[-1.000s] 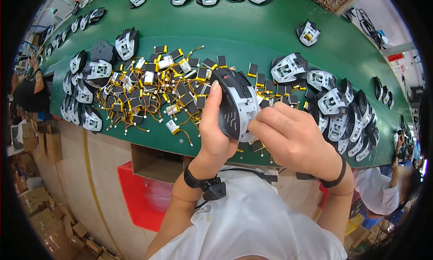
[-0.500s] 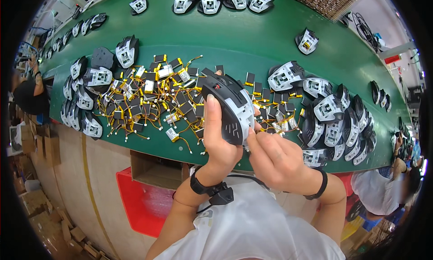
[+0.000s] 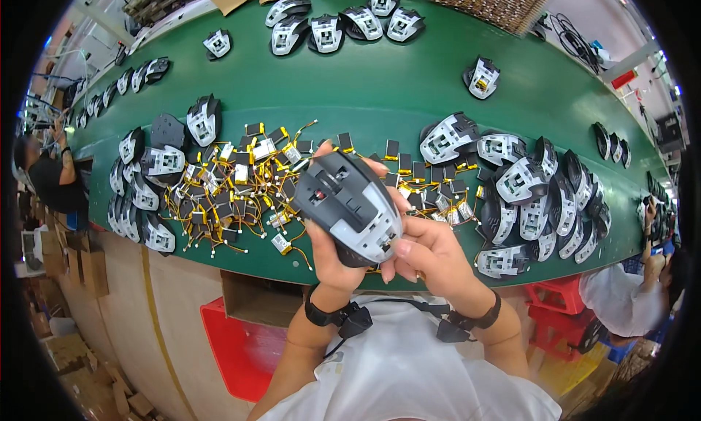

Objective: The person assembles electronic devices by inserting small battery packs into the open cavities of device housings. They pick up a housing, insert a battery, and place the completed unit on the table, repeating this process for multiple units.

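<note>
My left hand (image 3: 330, 264) holds a black and light-grey computer mouse (image 3: 349, 208), its top tilted toward me. The thumb lies along the left side, and fingertips show at the far and right edges. Openings in the grey rear panel expose parts inside; a small red spot sits farther up. My right hand (image 3: 438, 264) pinches the rear end, thumb by the panel's opening and fingers curled at the edge. Anything small between those fingertips is hidden. Behind the mouse spreads a pile of small battery packs (image 3: 280, 243) with thin wires and white connectors.
More mice (image 3: 522, 180) are heaped at the right, another group (image 3: 162, 160) stands at the left, and several (image 3: 326, 34) sit farther back. A woven basket (image 3: 489, 5) is at the green table's (image 3: 277, 85) far edge. Below are a red bin (image 3: 234, 355) and co-workers at both sides.
The mouse has turned so its top and rear panel face me more. My right hand has shifted slightly left and down, staying at its rear end. The whole view has tilted a little.
</note>
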`<state>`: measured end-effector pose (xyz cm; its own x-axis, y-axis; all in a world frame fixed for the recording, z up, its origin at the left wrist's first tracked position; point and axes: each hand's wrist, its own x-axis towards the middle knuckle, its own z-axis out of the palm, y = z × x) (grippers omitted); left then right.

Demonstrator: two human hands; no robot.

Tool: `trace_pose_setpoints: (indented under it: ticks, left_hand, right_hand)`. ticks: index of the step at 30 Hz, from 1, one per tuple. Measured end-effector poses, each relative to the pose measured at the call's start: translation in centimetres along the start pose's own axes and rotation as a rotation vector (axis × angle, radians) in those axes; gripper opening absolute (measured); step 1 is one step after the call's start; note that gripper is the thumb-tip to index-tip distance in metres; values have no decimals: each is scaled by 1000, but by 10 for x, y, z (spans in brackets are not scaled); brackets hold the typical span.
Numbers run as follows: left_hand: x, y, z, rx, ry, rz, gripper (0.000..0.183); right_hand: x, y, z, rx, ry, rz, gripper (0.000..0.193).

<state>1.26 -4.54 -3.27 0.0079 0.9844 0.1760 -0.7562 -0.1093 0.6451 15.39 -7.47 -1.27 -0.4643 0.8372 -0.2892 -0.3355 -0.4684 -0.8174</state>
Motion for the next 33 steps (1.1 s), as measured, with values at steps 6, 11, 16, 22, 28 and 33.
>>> trace_pose_setpoints:
  ticks: [6, 11, 16, 22, 28, 33]
  left_hand:
    - [0, 5, 3, 44, 9, 13, 79]
    - [-1, 4, 2, 94, 6, 28, 79]
    - [-4, 6, 5, 124, 20, 35, 75]
    - [-8, 2, 2, 124, -2, 80, 66]
    - [-6, 0, -1, 29, -16, 67, 68]
    - [5, -1, -8, -65, 46, 47, 69]
  right_hand:
    - [1, -4, 4, 12, 5, 32, 18]
    - [0, -3, 3, 53, -1, 38, 18]
    - [0, -5, 6, 38, 18, 73, 13]
    - [-1, 0, 7, 19, 29, 49, 11]
    - [-4, -1, -3, 19, -22, 134, 14]
    - [-22, -2, -13, 21, 108, -179, 49]
